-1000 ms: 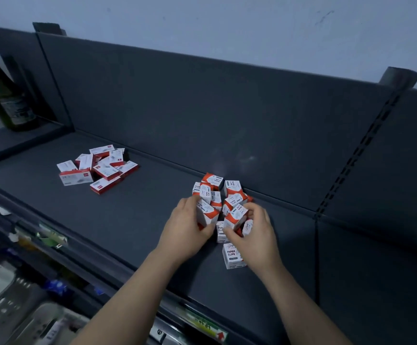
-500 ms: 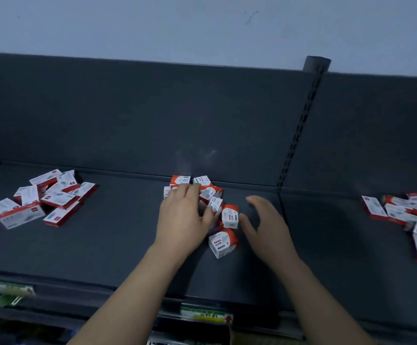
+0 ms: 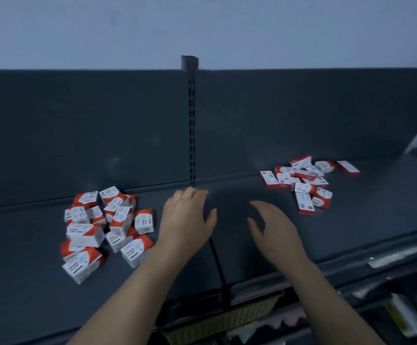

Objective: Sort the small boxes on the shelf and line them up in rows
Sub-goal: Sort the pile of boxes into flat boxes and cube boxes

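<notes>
A loose heap of small red-and-white cube boxes point(image 3: 108, 227) lies on the dark shelf point(image 3: 28, 282), left of my hands. A second heap of flat red-and-white boxes point(image 3: 304, 181) lies further right on the neighbouring shelf section. My left hand point(image 3: 187, 220) hovers over the bare shelf just right of the cube heap, fingers relaxed and holding nothing. My right hand point(image 3: 274, 230) is spread palm down over the right section, also holding nothing, well short of the flat boxes.
A slotted upright point(image 3: 192, 125) splits the dark back panel, and a seam point(image 3: 217, 257) divides the two shelf sections between my hands. Below the front edge are a woven basket point(image 3: 227, 317) and lower shelves with mixed goods point(image 3: 401, 307).
The view has swung right, so the cube heap now lies left of my hands and the flat boxes show fully. Both hands have left the cube boxes and moved right over bare shelf.
</notes>
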`<state>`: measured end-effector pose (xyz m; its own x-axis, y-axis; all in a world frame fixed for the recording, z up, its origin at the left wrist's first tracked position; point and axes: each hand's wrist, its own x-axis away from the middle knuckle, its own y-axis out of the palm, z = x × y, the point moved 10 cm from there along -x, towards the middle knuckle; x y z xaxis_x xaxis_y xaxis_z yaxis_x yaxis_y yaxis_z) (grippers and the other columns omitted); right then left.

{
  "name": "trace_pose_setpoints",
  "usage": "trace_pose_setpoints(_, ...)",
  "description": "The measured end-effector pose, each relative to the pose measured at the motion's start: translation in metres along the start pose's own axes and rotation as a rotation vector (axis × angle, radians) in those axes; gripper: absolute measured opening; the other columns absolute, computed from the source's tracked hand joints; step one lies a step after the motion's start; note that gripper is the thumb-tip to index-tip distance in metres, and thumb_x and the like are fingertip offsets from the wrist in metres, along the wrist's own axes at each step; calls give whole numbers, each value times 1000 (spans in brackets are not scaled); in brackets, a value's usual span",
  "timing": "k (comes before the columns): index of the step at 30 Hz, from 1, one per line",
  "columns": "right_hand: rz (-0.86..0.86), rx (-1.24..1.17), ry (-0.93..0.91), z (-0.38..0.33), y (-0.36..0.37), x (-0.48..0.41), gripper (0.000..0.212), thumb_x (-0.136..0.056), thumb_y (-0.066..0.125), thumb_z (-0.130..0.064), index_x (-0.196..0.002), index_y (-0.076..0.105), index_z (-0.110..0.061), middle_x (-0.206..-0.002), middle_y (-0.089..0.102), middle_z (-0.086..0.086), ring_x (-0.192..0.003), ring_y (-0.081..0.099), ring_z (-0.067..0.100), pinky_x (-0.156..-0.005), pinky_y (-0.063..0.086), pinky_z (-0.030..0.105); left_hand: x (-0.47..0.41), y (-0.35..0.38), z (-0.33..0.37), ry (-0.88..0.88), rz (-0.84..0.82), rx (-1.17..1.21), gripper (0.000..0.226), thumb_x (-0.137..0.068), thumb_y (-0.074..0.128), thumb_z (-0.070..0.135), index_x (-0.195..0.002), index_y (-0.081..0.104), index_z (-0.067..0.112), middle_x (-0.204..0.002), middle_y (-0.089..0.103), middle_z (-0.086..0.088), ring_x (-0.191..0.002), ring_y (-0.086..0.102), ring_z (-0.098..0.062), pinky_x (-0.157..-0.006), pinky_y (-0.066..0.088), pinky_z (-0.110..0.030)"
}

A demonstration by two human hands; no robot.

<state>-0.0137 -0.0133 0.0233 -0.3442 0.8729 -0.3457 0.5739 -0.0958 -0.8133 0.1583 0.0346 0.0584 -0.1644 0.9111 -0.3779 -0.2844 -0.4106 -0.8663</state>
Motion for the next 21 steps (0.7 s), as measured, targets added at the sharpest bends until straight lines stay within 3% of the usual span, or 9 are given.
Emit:
trace_pose_setpoints(4,-5,59,84,60,-35,6,41,-91,59,-20,-131,53,-10,-130,58,4,-120,52,20,-97,29,18,-17,32,60,90,-30,-5,47,-94,44,44,-135,47,21,-130,53,3,-116,47,-17,-99,36,-30)
trace_pose_setpoints(8,-6,84,123,117,-72,7,34,-90,59,-17,-124,58,-13,-119,63,5,-111,56,22,-89,41,26,-35,66,118,113,-68,14,48,-94,45,45,-135,47,22,-132,53,3,-118,47,-17,-100,37,-30)
trace_pose_setpoints(13,-23,130,149,186,-105,-1,41,-92,56,-23,-132,52,-16,-131,57,0,-121,50,16,-96,33,19,-63,106,174,111,-99,12,43,-92,48,44,-129,51,21,-127,55,2,-114,49,-18,-95,39,-31)
trace_pose_setpoints(16,-46,138,188,223,-113,-7,45,-94,55,-27,-137,48,-13,-139,52,2,-127,47,16,-103,32,22,-77,131,194,87,-129,9,41,-92,48,43,-127,51,23,-125,55,3,-111,49,-18,-92,40,-31)
trace_pose_setpoints(21,-64,91,212,256,-114,-22,48,-93,56,-29,-138,47,-15,-141,50,1,-128,46,15,-103,32,22,-98,164,204,35,-196,31,42,-92,51,39,-130,50,21,-126,54,1,-114,49,-20,-93,44,-33)
